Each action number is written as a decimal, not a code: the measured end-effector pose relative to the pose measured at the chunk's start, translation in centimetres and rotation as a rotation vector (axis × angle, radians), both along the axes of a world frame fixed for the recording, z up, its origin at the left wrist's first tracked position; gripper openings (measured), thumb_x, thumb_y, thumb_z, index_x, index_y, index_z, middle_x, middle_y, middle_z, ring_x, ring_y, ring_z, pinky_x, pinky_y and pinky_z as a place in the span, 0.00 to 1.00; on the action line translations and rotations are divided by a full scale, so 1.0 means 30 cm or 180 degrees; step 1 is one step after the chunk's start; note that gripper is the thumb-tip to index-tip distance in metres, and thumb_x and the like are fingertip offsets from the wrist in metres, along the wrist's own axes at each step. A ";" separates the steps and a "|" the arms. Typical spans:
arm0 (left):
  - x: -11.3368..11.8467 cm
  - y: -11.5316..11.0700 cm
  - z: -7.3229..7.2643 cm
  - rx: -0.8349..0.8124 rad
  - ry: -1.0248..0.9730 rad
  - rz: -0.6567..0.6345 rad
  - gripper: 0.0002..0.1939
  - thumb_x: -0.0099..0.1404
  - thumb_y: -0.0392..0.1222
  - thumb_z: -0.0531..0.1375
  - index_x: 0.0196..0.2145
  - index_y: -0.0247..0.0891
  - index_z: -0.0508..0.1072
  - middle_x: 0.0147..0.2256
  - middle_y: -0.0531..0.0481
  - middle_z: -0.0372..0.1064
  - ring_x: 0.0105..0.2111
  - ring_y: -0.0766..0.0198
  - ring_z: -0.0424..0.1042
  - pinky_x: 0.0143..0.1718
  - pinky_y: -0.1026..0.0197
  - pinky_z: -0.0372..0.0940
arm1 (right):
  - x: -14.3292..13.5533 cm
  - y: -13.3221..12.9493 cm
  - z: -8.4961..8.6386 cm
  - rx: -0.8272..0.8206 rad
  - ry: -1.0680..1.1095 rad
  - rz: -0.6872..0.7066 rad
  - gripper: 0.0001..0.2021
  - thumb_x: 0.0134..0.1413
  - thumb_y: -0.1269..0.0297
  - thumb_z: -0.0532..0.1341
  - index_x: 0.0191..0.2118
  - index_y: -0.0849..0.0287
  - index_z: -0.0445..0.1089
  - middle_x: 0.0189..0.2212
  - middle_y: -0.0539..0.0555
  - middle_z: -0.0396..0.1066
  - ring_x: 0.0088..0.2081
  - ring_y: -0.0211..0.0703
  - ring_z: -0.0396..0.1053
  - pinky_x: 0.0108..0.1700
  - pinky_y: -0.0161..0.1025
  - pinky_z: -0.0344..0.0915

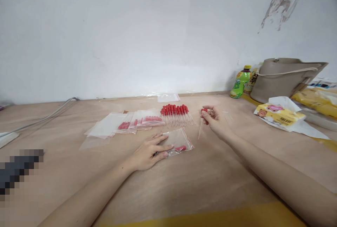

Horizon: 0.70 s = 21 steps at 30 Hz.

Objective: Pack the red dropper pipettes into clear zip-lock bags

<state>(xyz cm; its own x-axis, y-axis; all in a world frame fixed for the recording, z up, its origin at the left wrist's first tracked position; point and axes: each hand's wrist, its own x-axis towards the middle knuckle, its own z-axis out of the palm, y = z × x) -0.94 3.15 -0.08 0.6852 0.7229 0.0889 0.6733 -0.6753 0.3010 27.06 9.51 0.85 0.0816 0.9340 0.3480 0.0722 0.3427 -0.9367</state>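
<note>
My left hand (151, 151) lies flat with its fingers spread on a clear zip bag (179, 135). Inside that bag, past my fingertips, shows a red rubber bulb (180, 148). In my right hand (214, 120), thumb and fingers pinch the red bulb of a glass dropper (201, 128), its thin clear tip pointing down above the table. Between and beyond my hands, a row of red-topped droppers (175, 110) lies side by side. Left of the row, filled zip bags (147, 121) overlap one another, with red bulbs showing through.
Flat, pale zip bags (105, 125) are stacked at the left, and another bag (168, 97) lies by the wall. A green bottle (240, 83), a grey-beige handbag (279, 79) and a yellow tissue pack (280, 114) stand at the right. A grey cable (56, 109) crosses the left side.
</note>
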 end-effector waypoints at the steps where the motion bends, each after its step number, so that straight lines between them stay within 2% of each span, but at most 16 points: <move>1: 0.000 0.000 0.000 0.0000 0.0005 0.0006 0.17 0.67 0.50 0.46 0.53 0.54 0.60 0.60 0.54 0.45 0.60 0.56 0.42 0.56 0.47 0.47 | -0.009 0.002 -0.021 -0.0037 0.0141 -0.0082 0.20 0.42 0.52 0.60 0.39 0.58 0.58 0.23 0.45 0.62 0.20 0.30 0.60 0.23 0.31 0.58; 4: 0.000 -0.001 0.000 0.0019 -0.0003 0.0004 0.17 0.67 0.50 0.46 0.53 0.54 0.60 0.60 0.54 0.45 0.60 0.55 0.42 0.56 0.47 0.47 | -0.036 -0.005 -0.065 -0.0280 0.0504 -0.0149 0.20 0.38 0.52 0.62 0.35 0.57 0.57 0.21 0.44 0.63 0.19 0.30 0.62 0.23 0.31 0.59; 7: 0.001 -0.004 0.000 0.0053 0.0004 -0.0011 0.18 0.67 0.50 0.46 0.53 0.53 0.60 0.60 0.54 0.45 0.59 0.55 0.43 0.56 0.48 0.47 | -0.058 -0.021 -0.082 -0.0612 0.0913 -0.0112 0.21 0.34 0.54 0.65 0.33 0.57 0.57 0.20 0.45 0.65 0.21 0.32 0.65 0.25 0.32 0.63; 10: 0.006 -0.009 0.001 0.0100 -0.0072 0.0069 0.23 0.66 0.50 0.47 0.58 0.50 0.51 0.59 0.51 0.46 0.59 0.56 0.46 0.56 0.49 0.48 | -0.067 -0.036 -0.087 -0.1015 0.1172 0.0195 0.18 0.33 0.57 0.67 0.30 0.57 0.60 0.22 0.47 0.68 0.23 0.34 0.68 0.28 0.33 0.65; 12: 0.010 -0.011 0.003 0.0133 -0.0195 0.0133 0.28 0.65 0.51 0.48 0.60 0.46 0.44 0.59 0.48 0.47 0.58 0.56 0.49 0.55 0.50 0.50 | -0.061 -0.042 -0.091 -0.1305 0.0891 0.0571 0.16 0.33 0.58 0.67 0.28 0.59 0.63 0.22 0.49 0.69 0.23 0.34 0.68 0.29 0.34 0.65; 14: 0.012 -0.013 0.004 0.0148 -0.0297 0.0154 0.31 0.65 0.52 0.49 0.60 0.44 0.40 0.59 0.48 0.46 0.57 0.56 0.50 0.55 0.51 0.52 | -0.048 -0.043 -0.094 -0.1387 0.0285 0.0907 0.14 0.34 0.59 0.67 0.27 0.60 0.66 0.20 0.49 0.69 0.21 0.33 0.66 0.26 0.32 0.64; 18: 0.013 -0.015 0.006 0.0124 -0.0348 0.0108 0.31 0.65 0.52 0.49 0.60 0.44 0.40 0.59 0.48 0.45 0.57 0.56 0.51 0.54 0.52 0.52 | -0.022 -0.033 -0.103 -0.0944 -0.0720 0.1382 0.14 0.38 0.57 0.65 0.31 0.60 0.71 0.24 0.49 0.71 0.25 0.34 0.66 0.28 0.33 0.62; 21: 0.012 -0.014 0.005 0.0102 -0.0343 0.0142 0.31 0.64 0.51 0.49 0.60 0.44 0.41 0.59 0.47 0.46 0.56 0.55 0.51 0.54 0.52 0.53 | -0.014 -0.021 -0.106 -0.0520 -0.1296 0.1519 0.12 0.40 0.58 0.63 0.31 0.59 0.73 0.27 0.51 0.72 0.27 0.36 0.66 0.30 0.34 0.61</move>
